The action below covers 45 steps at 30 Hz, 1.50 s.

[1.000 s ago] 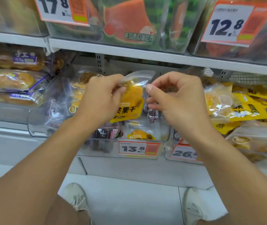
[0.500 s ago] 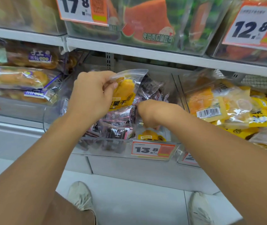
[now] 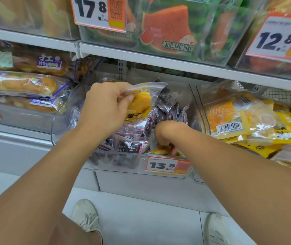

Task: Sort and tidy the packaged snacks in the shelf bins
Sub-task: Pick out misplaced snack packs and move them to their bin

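My left hand (image 3: pixel 104 110) pinches the top edge of a yellow dried-fruit packet (image 3: pixel 139 105) and holds it upright over the clear middle bin (image 3: pixel 58 128). That bin is full of dark purple snack packets (image 3: pixel 169 106). My right hand (image 3: pixel 166 137) reaches down into the bin's front right corner. Its fingers curl onto a second yellow packet (image 3: pixel 162 151) lying low behind the front wall, and they are mostly hidden by the wrist.
A 13.8 price tag (image 3: pixel 167 165) hangs on the bin's front. The bin to the right holds yellow packets (image 3: pixel 238 117). Bagged bread (image 3: pixel 17 84) fills the left shelf. Watermelon toast packs (image 3: pixel 166 30) sit on the shelf above. My shoes stand on the white floor below.
My right hand let go of the held packet's top and dropped into the bin's front corner. My left hand kept the yellow packet and moved it left and back over the bin.
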### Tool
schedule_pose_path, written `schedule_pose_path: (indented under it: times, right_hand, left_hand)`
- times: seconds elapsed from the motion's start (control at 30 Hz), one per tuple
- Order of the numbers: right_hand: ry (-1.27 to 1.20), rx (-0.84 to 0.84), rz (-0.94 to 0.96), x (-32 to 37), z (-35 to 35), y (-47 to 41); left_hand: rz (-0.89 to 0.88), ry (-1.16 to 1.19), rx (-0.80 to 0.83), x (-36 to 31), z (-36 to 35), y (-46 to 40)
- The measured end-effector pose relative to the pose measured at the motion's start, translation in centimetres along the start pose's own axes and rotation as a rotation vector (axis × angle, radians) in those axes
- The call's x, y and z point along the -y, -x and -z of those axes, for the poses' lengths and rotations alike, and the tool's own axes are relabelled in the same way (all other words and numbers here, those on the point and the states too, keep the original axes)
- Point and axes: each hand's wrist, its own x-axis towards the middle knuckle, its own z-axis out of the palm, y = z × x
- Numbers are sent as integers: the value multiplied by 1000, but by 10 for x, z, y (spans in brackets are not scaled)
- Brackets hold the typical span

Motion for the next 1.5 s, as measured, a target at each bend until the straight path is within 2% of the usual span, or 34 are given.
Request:
schedule_pose_path:
  times: [0.1, 0.3, 0.37, 0.4, 0.47, 0.53, 0.6, 0.7, 0.83, 0.9, 0.97, 1.1, 1.17, 1.3, 1.33, 1.37, 1.43, 1.5]
  right_hand:
    - [-44, 65, -72, 1, 0, -18]
    - [-153, -268, 71, -9, -1, -8]
    - [-49, -391, 67, -18, 1, 2]
    - [-52, -398, 54, -21, 4, 4]
    - [-116, -302, 42, -24, 5, 3]
    - [-144, -95, 6, -22, 0, 0]
    - [-159, 25, -19, -16, -5, -9]
    - [-100, 3, -2, -9, -7, -18]
    - [104, 3, 35, -4, -5, -21]
    - [128, -139, 54, -10, -3, -10]
    - [59, -354, 79, -19, 3, 5]
    - [-360, -699, 124, -35, 6, 48]
    - [-400, -891, 171, -48, -1, 74]
    - [-393, -1476, 356, -84, -21, 115]
    - [-347, -1545, 399, -95, -27, 117]
    - [-327, -1546, 459, -105, -33, 117]
    - [-399, -1462, 554, -123, -46, 117]
    - [-488, -1503, 545, -141, -64, 114]
  left_hand:
    - [-2, -1, 7, -1, 1, 0]
    - [6, -8, 6, -2, 1, -1]
    - [-2, 1, 7, -3, 0, -1]
    - [-5, 5, 6, -4, -1, 0]
    - [-8, -2, -5, -7, -3, 0]
    - [-16, -18, -11, -9, -7, 1]
    - [-24, -13, 6, -13, -9, 3]
    - [-39, 7, 26, -12, -10, 5]
    - [-46, 6, 12, -8, -8, 2]
    - [-46, 7, 13, -7, -7, 1]
    - [-44, 7, 12, -5, -8, -2]
    - [15, 79, 8, -6, -12, -4]
    - [75, 240, -11, -16, -14, -5]
    - [74, 677, 48, -58, -20, -2]
    - [49, 725, 85, -72, -25, 2]
    - [22, 764, 124, -86, -33, 6]
    - [-32, 845, 174, -114, -50, 15]
    - [-93, 840, 190, -135, -61, 17]
